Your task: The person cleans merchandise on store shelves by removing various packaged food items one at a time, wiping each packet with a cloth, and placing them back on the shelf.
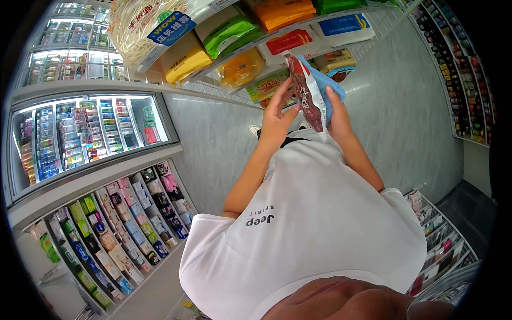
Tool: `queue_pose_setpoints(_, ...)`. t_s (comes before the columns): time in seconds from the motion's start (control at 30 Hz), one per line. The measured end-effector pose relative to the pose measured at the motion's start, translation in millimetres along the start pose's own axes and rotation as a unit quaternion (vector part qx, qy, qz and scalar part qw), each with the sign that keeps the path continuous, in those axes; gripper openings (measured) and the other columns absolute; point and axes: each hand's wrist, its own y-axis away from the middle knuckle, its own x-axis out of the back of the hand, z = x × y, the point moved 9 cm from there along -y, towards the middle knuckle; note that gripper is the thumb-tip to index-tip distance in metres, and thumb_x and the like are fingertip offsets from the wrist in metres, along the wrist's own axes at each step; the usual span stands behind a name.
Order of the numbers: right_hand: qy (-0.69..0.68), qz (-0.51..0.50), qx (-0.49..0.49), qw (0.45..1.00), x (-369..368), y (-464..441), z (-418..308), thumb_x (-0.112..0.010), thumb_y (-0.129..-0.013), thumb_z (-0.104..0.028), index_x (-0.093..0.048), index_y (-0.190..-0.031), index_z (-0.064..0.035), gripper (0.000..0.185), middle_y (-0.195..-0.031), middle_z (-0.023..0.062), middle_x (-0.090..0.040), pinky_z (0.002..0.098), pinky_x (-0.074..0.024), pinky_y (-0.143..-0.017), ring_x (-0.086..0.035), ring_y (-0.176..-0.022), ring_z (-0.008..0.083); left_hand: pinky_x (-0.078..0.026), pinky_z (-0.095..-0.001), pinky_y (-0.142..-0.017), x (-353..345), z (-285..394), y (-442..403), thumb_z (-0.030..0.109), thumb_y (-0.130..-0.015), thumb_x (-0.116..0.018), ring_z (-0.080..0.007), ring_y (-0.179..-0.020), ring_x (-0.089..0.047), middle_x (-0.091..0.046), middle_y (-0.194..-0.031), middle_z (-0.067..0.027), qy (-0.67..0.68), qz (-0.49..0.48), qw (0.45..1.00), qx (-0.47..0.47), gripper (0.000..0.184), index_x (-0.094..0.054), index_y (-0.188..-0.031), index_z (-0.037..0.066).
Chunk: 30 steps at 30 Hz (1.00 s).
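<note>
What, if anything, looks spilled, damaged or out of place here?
Nothing clearly stands out. The red-and-white packet between the left hand and right hand shows no obvious tear, a blue cloth-like item sits behind it, and no spill shows on the visible floor.

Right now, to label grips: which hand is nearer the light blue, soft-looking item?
Right: the right hand touches the light blue item; the left hand is across the glossy red packet from it.

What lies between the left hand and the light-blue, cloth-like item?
In the head view, a long red-and-white plastic packet lies between them.
</note>
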Motion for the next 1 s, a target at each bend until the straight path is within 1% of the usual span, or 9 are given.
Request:
queue_pose_setpoints(0.03,-0.042,-0.008,-0.025,0.999,-1.4,0.8,1.6,-0.05,-0.099,-0.039,-0.05,-0.134,-0.0012,0.051,-0.125,0.0114,-0.06,0.031,-0.0458,-0.097,-0.059,-0.109,0.0178,-0.04,-0.0388,-0.105,7.5,-4.8,-1.3,0.003,-0.083,-0.072,-0.024,-0.131,-0.044,-0.042,-0.145,-0.0109,-0.003,0.029,0.999,-0.014,0.076,-0.032,-0.148,0.003)
queue_pose_setpoints(0.1,-0.134,-0.029,-0.074,0.988,-5.4,1.5,7.0,-0.052,-0.098,-0.039,-0.053,-0.13,-0.0034,0.048,-0.118,0.0121,-0.065,0.0336,-0.0537,-0.088,-0.066,-0.099,0.0212,-0.042,-0.0369,-0.103,21.5,-13.5,0.9,0.006,-0.083,-0.072,-0.0234,-0.127,-0.047,-0.045,-0.142,-0.0127,-0.04,0.079,0.996,-0.008,0.071,-0.036,-0.145,0.003)
queue_pose_setpoints(0.23,-0.246,-0.085,-0.145,0.955,-19.4,11.2,8.4,-0.047,-0.099,-0.036,-0.053,-0.13,-0.0038,0.045,-0.121,0.0138,-0.064,0.0386,-0.0553,-0.09,-0.067,-0.104,0.0237,-0.045,-0.0393,-0.1,34.4,-17.0,0.4,0.014,-0.079,-0.077,-0.0216,-0.123,-0.049,-0.046,-0.138,-0.016,-0.03,0.113,0.993,-0.034,0.072,-0.039,-0.14,0.003)
queue_pose_setpoints(0.33,-0.268,-0.099,-0.138,0.948,-13.7,8.9,22.3,-0.044,-0.1,-0.034,-0.053,-0.129,-0.0038,0.043,-0.12,0.0135,-0.065,0.0388,-0.0555,-0.09,-0.067,-0.103,0.0233,-0.045,-0.0379,-0.101,21.2,-49.5,4.7,0.012,-0.079,-0.076,-0.0206,-0.118,-0.054,-0.052,-0.13,-0.0125,0.173,0.026,0.975,0.135,0.073,-0.037,-0.14,0.005)
queue_pose_setpoints(0.37,-0.287,-0.125,-0.158,0.936,-16.5,9.1,26.1,-0.042,-0.101,-0.032,-0.053,-0.13,-0.0038,0.041,-0.121,0.0131,-0.064,0.0385,-0.0556,-0.09,-0.067,-0.103,0.0228,-0.045,-0.0358,-0.101,18.2,-52.0,9.7,0.008,-0.08,-0.074,-0.0192,-0.113,-0.057,-0.057,-0.125,-0.0093,0.216,0.048,0.965,0.145,0.07,-0.037,-0.139,0.005)
queue_pose_setpoints(0.47,-0.284,-0.159,-0.145,0.934,-18.9,8.9,22.0,-0.045,-0.1,-0.034,-0.052,-0.13,-0.0036,0.043,-0.122,0.0141,-0.063,0.0393,-0.0544,-0.092,-0.066,-0.105,0.024,-0.046,-0.0356,-0.099,18.5,-39.7,8.7,0.005,-0.082,-0.071,-0.0188,-0.11,-0.058,-0.057,-0.125,-0.0093,0.2,0.081,0.973,0.081,0.065,-0.038,-0.138,0.004)
queue_pose_setpoints(0.57,-0.276,-0.091,-0.175,0.941,-16.4,12.7,19.6,-0.048,-0.099,-0.035,-0.051,-0.131,-0.0012,0.047,-0.125,0.016,-0.062,0.0404,-0.0523,-0.095,-0.065,-0.107,0.0261,-0.049,-0.0347,-0.096,21.9,-29.7,4.5,0.001,-0.083,-0.067,-0.0188,-0.111,-0.058,-0.057,-0.125,-0.0098,0.18,0.078,0.98,0.035,0.061,-0.038,-0.137,0.004)
queue_pose_setpoints(0.8,-0.186,-0.001,-0.017,0.982,15.5,-4.7,-9.4,-0.047,-0.099,-0.035,-0.048,-0.135,0.0003,0.051,-0.135,0.0128,-0.056,0.0418,-0.0396,-0.108,-0.055,-0.123,0.0268,-0.051,-0.0374,-0.097,47.6,-15.4,3.8,0.001,-0.089,-0.061,-0.0201,-0.113,-0.057,-0.053,-0.127,-0.0111,0.27,0.13,0.954,0.001,0.056,-0.035,-0.138,0.006)
queue_pose_setpoints(1.0,-0.158,0.09,0.057,0.982,52.9,-10.5,-27.2,-0.048,-0.099,-0.035,-0.048,-0.135,0.0,0.05,-0.131,0.0113,-0.058,0.0386,-0.0402,-0.106,-0.056,-0.121,0.0247,-0.051,-0.0367,-0.096,55.8,-26.5,2.8,0.007,-0.095,-0.059,-0.0196,-0.113,-0.057,-0.053,-0.128,-0.0112,0.247,0.145,0.958,0.0,0.045,-0.038,-0.135,0.004)
